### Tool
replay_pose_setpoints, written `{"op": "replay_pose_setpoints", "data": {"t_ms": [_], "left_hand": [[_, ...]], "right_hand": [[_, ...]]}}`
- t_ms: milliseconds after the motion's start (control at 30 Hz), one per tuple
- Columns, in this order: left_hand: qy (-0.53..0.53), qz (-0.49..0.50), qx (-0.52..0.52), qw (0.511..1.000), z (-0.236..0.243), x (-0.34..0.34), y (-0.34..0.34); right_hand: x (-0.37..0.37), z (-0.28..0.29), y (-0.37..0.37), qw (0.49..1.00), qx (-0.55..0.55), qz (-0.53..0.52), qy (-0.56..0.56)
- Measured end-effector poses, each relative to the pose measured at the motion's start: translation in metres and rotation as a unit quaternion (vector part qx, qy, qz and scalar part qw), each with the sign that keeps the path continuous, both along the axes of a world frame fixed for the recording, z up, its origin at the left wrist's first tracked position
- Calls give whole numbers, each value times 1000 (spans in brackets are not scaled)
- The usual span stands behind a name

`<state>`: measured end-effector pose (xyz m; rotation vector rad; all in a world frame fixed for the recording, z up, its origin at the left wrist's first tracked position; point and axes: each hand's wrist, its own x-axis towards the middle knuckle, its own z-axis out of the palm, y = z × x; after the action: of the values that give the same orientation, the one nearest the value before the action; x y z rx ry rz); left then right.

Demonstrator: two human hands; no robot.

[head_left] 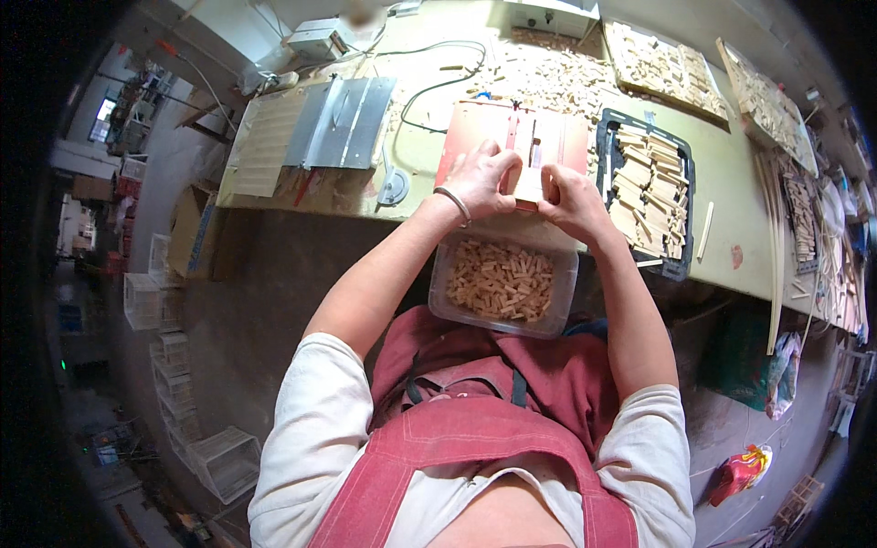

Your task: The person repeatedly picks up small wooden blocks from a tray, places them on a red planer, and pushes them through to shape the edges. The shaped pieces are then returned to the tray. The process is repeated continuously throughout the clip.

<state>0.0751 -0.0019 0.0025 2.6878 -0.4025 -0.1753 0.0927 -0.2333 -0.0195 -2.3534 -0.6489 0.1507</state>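
Note:
A red board jig [461,124] with a narrow slot lies at the bench's front edge. My left hand [484,182] and my right hand [566,199] grip a short pale wood piece [530,184] between them near the slot, fingers and thumbs curled. A translucent tub of small cut wood blocks [498,281] sits just below my hands, under the edge. Right of the jig, a black tray [685,196] holds many pale wooden strips [644,178].
The pale green bench [731,247] carries scattered offcuts [548,78], a grey metal plate [352,119], a round dial fitting [393,185], cables and laden boards [662,68]. Long strips [772,247] overhang at right. A cardboard box [196,233] and plastic crates [224,461] stand at left.

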Motion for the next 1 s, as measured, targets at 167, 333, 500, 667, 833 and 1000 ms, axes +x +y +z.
{"op": "replay_pose_setpoints", "data": {"t_ms": [167, 333, 500, 667, 833, 1000], "left_hand": [[-78, -6, -1, 997, -1, -1, -1], [-58, 2, 8, 998, 7, 7, -6], [-54, -2, -1, 999, 6, 16, -4], [-48, -10, -8, 999, 5, 27, -3], [-82, -12, -26, 996, 0, 39, -1], [-72, -14, -36, 997, -5, 55, 0]], "right_hand": [[-1, 11, 2, 1000, 10, -10, 26], [2, 17, 5, 999, 14, -21, 27], [9, 9, 6, 999, 22, -31, 20], [18, 15, 8, 998, 8, -35, 42], [32, 9, 8, 999, 0, -41, 33], [44, -5, 8, 998, 26, -60, -1]]}}
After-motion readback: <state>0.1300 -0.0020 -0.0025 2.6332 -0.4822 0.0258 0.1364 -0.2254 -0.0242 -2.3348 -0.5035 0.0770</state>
